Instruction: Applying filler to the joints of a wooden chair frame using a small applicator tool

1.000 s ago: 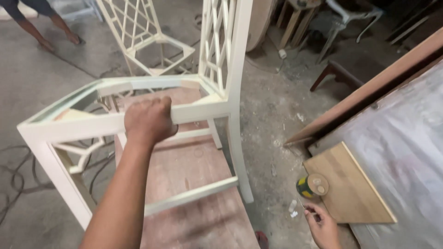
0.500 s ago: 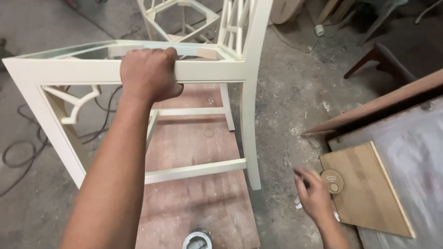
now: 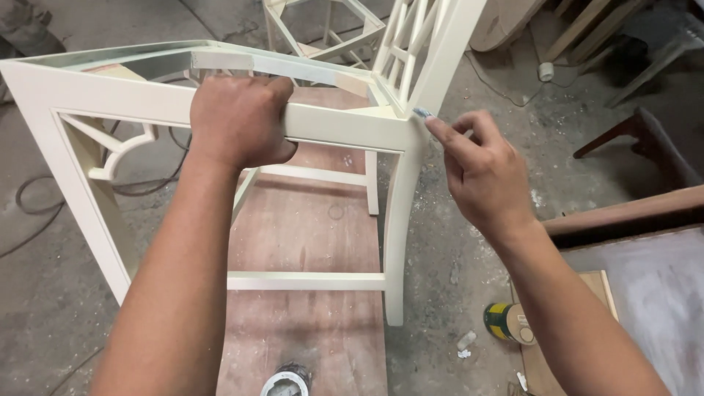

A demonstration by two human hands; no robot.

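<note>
A cream-painted wooden chair frame (image 3: 88,103) without a seat stands on a reddish wooden board (image 3: 308,235). My left hand (image 3: 238,121) grips the chair's side seat rail from above. My right hand (image 3: 480,172) is raised beside the back corner of the seat. It pinches a small bluish-grey scrap (image 3: 422,113) between thumb and forefinger, touching the corner where the rail meets the back leg (image 3: 400,220). The lattice back (image 3: 411,44) rises beyond.
A second cream chair frame (image 3: 323,29) stands behind. A small yellow-green can (image 3: 506,321) lies on the dusty concrete floor by a plywood piece (image 3: 543,367). An open tin (image 3: 287,381) sits on the board's near end. A dark wooden bench (image 3: 645,139) is at right; cables (image 3: 44,191) at left.
My right hand has risen from near the floor by the plywood up to the chair's back corner, now holding the small scrap against it. My left hand keeps its grip on the rail.
</note>
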